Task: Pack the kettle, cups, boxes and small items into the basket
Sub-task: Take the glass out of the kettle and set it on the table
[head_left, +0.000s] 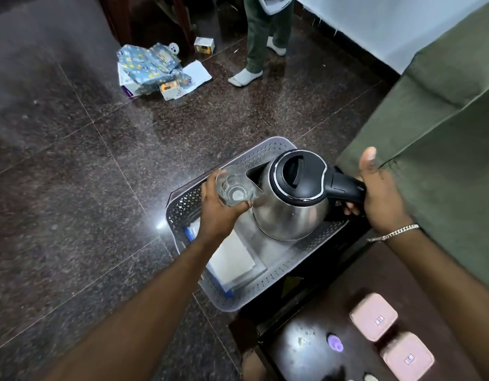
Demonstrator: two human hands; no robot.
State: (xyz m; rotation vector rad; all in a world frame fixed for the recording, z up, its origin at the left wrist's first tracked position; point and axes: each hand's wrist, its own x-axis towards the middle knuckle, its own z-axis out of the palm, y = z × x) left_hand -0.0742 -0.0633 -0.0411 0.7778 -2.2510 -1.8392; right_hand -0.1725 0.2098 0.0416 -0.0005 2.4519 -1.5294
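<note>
A grey perforated basket (pixel 265 291) stands on the dark floor beside a low dark table. My right hand (pixel 380 196) grips the black handle of a steel kettle (pixel 290 213) with a black lid, held over the basket's far half. My left hand (pixel 218 213) holds a clear glass cup (pixel 233 185) right at the kettle's spout, above the basket's left side. A flat white box (pixel 232 259) with blue edging lies inside the basket. Two pink square boxes (pixel 373 316) (pixel 407 356) and a small purple item (pixel 335 342) sit on the table at lower right.
The dark table (pixel 306 350) edge touches the basket's near side. A green fabric-covered piece of furniture (pixel 435 133) rises on the right. Another person's legs in white socks (pixel 246 77) stand at the far end. Wrapped packages and small boxes (pixel 152 70) lie scattered on the floor.
</note>
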